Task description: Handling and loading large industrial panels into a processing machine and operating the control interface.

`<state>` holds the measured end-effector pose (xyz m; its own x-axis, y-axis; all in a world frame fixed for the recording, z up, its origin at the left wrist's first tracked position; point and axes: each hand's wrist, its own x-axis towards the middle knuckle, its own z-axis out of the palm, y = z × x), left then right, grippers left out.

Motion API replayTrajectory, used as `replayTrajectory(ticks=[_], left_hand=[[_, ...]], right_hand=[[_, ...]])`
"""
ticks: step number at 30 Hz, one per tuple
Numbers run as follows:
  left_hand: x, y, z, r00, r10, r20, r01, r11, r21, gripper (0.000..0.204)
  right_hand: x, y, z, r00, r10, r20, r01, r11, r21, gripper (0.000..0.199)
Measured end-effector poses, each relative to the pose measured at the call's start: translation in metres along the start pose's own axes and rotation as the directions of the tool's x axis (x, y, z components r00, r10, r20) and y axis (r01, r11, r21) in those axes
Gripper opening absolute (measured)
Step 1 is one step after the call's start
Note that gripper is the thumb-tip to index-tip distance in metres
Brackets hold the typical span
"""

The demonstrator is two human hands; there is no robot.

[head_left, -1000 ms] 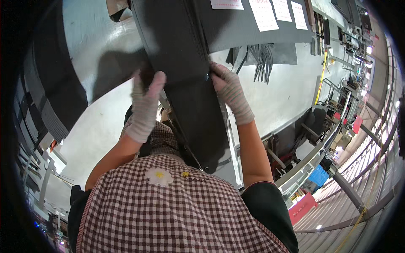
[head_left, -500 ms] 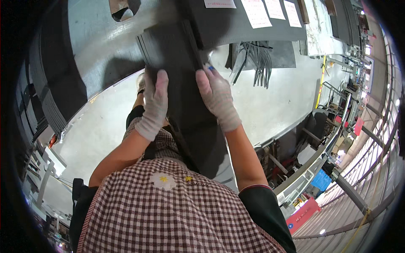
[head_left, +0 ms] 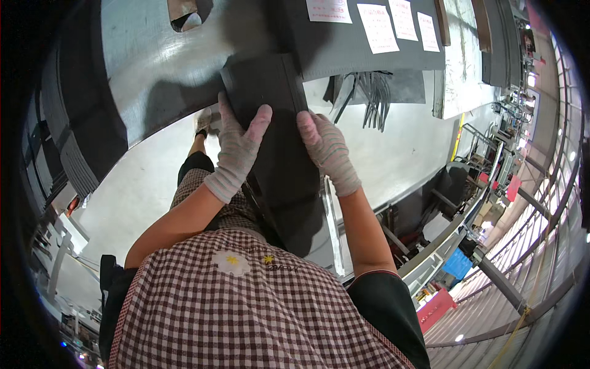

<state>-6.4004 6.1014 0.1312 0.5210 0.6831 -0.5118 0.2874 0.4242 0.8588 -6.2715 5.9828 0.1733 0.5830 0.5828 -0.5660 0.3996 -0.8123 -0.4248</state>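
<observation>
1. Gloved fingers hold the black panel (head_left: 286, 160) from both sides: the left hand (head_left: 236, 154) lays its forefinger along the panel's left edge with its thumb spread wide over the top face, and the right hand (head_left: 329, 147) curls at the right edge, thumb near the border.
2. Other fingertips are hidden past the panel's edges; I cannot tell how firmly they press or how far they reach beneath.
3. The panel itself lies lengthwise between the hands, its far end beyond them and its near part running toward the checked apron (head_left: 246, 301). Where it ends there is lost in dark shading.
4. Beyond the panel, to its right, is a dark sheet (head_left: 335, 49) bearing white papers (head_left: 378, 31). Nearer, also right of the panel, hangs or lies a bundle of thin black strips (head_left: 372, 98). A metallic surface (head_left: 153, 49) spreads left of the panel's far end, and a pale rail (head_left: 332, 234) runs beside its near right edge.
5. The step in hand, as I judge it, is steadying and aligning the panel with a two-sided hold.
6. The next move seems to call for even pressure on both edges, so the panel stays straight.
</observation>
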Motion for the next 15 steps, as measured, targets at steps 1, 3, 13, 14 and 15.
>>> replayTrajectory(ticks=[1, 3, 13, 14, 15], left_hand=[[0.002, 0.004, -0.005, 1.000, -0.004, -0.002, 0.004, 1.000, -0.006, 0.098], [0.005, 0.010, -0.023, 0.981, -0.126, 0.145, 0.140, 0.986, -0.089, 0.095], [-0.053, 0.052, -0.069, 0.958, 0.206, 0.200, -0.163, 0.963, -0.214, 0.026], [-0.052, 0.052, -0.075, 0.957, 0.206, 0.203, -0.162, 0.964, -0.212, 0.026], [-0.049, 0.054, -0.087, 0.970, -0.007, 0.241, 0.064, 0.971, -0.232, 0.017]], right_hand=[[-0.002, 0.002, -0.007, 0.995, -0.018, -0.097, 0.025, 0.997, 0.072, 0.056], [-0.001, 0.028, -0.029, 0.836, -0.438, -0.332, 0.423, 0.898, -0.122, 0.037], [-0.029, -0.148, -0.072, 0.700, -0.363, 0.616, 0.616, 0.744, -0.261, 0.053], [-0.024, -0.151, -0.071, 0.695, -0.347, 0.629, 0.569, 0.801, -0.187, 0.049], [-0.021, -0.151, -0.070, 0.691, -0.327, 0.645, 0.510, 0.853, -0.114, 0.045]])
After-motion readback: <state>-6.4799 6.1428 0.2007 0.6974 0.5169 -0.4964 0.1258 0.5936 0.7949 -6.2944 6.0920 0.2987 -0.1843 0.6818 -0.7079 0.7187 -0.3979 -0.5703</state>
